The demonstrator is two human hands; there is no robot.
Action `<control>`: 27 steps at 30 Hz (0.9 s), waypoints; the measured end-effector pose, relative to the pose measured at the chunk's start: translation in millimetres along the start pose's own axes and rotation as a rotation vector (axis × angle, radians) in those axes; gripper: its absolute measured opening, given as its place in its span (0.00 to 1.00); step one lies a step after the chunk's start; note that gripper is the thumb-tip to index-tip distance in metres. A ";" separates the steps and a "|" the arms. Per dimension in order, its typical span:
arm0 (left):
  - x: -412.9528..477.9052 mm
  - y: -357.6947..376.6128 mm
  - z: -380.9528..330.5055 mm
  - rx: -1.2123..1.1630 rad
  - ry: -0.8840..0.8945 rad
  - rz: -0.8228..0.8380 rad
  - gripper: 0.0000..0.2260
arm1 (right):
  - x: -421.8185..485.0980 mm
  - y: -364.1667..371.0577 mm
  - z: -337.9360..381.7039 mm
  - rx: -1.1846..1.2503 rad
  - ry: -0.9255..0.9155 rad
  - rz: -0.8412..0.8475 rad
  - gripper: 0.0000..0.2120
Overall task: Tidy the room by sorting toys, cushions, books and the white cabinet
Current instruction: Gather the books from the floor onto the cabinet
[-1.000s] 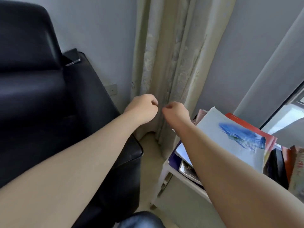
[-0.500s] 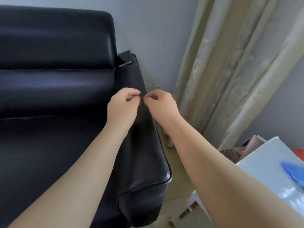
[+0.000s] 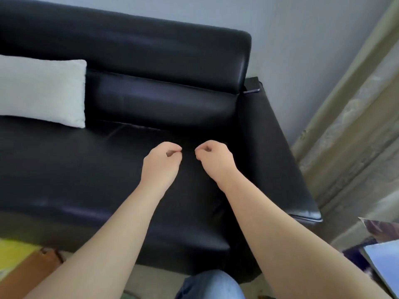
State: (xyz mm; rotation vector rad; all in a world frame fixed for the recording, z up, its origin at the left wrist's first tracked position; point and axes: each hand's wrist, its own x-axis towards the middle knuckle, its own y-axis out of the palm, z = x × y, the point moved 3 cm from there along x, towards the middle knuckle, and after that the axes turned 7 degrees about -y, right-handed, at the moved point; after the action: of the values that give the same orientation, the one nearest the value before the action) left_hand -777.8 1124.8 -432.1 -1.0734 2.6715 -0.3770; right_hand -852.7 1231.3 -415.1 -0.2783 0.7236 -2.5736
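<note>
A white cushion leans against the backrest of the black leather sofa at the left. My left hand and my right hand hover side by side over the sofa seat, a small gap between them. Both have their fingers curled into loose fists and hold nothing. At the lower right corner the edge of a pale blue book shows, with other books under it.
A dark phone lies on the sofa's right armrest by the wall. A beige curtain hangs at the right. A yellow and brown object lies on the floor at the lower left. My knee in jeans shows at the bottom.
The view has swung left from the books and curtain to the sofa seat. Both curled hands moved with it, from in front of the curtain to over the seat; the white cushion came into view.
</note>
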 end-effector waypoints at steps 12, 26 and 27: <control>-55.5 -39.5 139.0 0.163 -0.393 -0.150 0.08 | -52.7 115.2 -68.7 -0.031 0.159 0.428 0.10; -84.4 -62.5 130.1 0.079 -0.409 -0.360 0.07 | -87.3 163.1 -41.1 0.040 0.015 0.701 0.08; -87.7 -63.2 131.5 0.059 -0.423 -0.379 0.08 | -90.2 165.2 -38.2 0.039 0.007 0.717 0.08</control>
State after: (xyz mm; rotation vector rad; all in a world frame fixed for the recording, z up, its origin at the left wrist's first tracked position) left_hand -634.8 1122.8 -524.5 -1.4566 2.0782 -0.2554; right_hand -724.5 1165.1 -542.0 0.0117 0.6271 -1.9028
